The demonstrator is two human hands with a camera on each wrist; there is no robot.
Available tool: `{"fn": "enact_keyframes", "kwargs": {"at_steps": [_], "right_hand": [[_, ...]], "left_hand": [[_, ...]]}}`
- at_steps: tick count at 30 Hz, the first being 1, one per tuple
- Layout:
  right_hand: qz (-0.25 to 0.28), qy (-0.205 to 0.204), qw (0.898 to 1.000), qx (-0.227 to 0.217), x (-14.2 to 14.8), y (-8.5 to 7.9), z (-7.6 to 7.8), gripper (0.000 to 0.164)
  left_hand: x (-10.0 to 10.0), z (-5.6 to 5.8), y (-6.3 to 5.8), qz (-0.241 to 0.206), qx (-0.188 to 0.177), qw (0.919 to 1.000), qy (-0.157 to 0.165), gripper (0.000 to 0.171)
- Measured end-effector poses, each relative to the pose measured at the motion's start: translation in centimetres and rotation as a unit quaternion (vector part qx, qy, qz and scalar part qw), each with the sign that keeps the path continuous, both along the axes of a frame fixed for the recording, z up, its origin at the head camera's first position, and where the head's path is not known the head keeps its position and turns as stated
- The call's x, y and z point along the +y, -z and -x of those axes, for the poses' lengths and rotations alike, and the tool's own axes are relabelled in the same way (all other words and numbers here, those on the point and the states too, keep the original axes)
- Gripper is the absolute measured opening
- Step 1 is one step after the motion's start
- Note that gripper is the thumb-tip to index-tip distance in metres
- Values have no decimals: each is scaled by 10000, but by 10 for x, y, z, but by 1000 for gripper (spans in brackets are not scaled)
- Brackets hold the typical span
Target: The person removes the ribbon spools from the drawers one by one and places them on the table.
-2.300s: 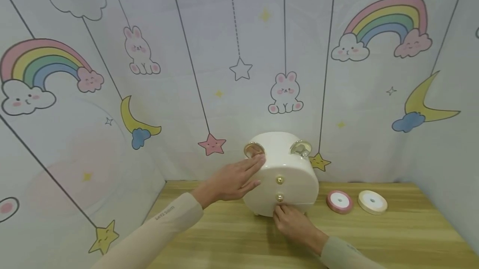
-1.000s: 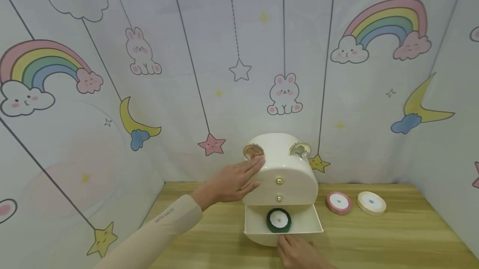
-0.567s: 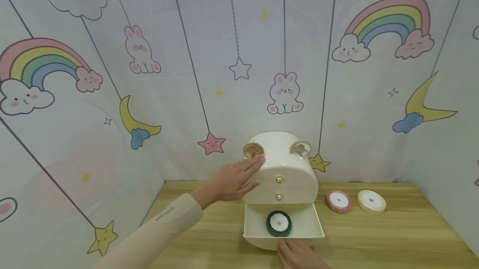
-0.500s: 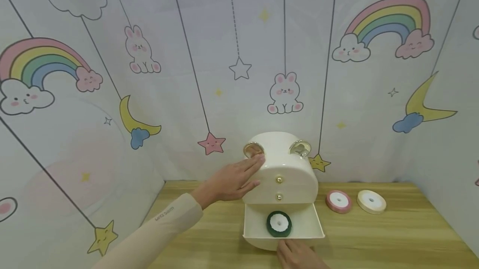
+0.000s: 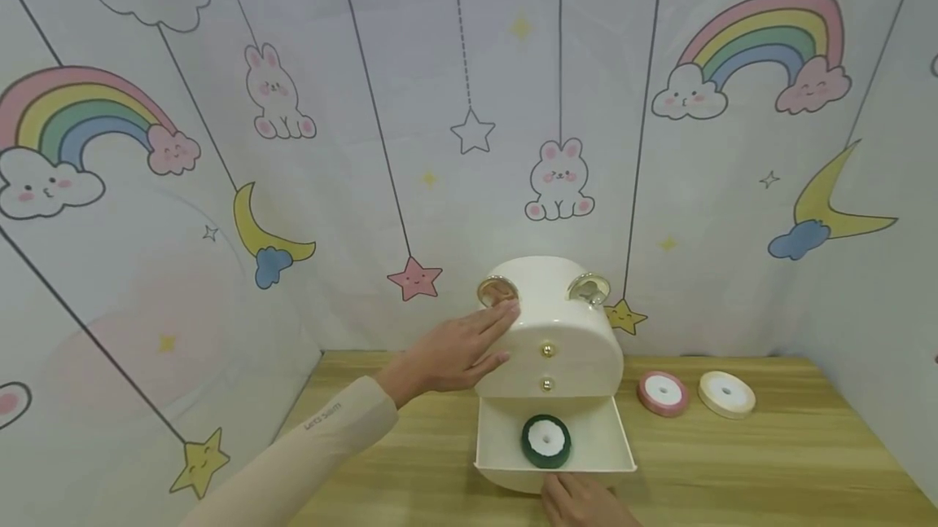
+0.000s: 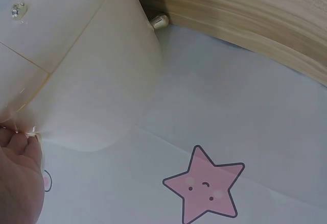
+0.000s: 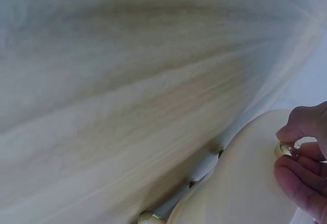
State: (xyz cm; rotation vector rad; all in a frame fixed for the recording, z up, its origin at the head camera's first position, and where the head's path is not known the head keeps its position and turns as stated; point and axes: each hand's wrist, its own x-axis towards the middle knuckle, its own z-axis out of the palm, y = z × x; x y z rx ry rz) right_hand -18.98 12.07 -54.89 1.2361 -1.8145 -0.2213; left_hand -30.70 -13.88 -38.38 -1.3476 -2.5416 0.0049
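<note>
While the cabinet (image 5: pixel 579 352) stood against the straight-fingered left hand (image 5: pixel 456 350), the right hand (image 5: pixel 582 502) pinched the light-looking drawer's (image 5: pixel 601 439) gold knob (image 7: pixel 280 150), likely its best grip.

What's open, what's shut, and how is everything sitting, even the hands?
White box: upright, upper front closed
Bottom drawer: open
Green roll: inside that drawer
Pink roll: lying flat on the table
Cream roll: lying flat, beside the pink one
Left hand: fingers straight, resting on the box
Right hand: pinching the drawer's gold knob
</note>
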Motion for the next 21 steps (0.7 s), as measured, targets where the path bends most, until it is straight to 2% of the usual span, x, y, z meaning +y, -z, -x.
{"fn": "enact_keyframes", "kwargs": {"at_steps": [6, 12, 21], "right_hand": [[5, 24, 9997, -250, 4, 2, -2, 54], [-2, 46, 9976, -696, 7, 0, -4, 54], [-11, 98, 9962, -864, 7, -3, -5, 53]], "left_hand": [[0, 1, 1, 23, 0, 10000, -11, 70], [0, 1, 2, 22, 35, 10000, -13, 69], [1, 1, 2, -28, -36, 10000, -8, 69]]}}
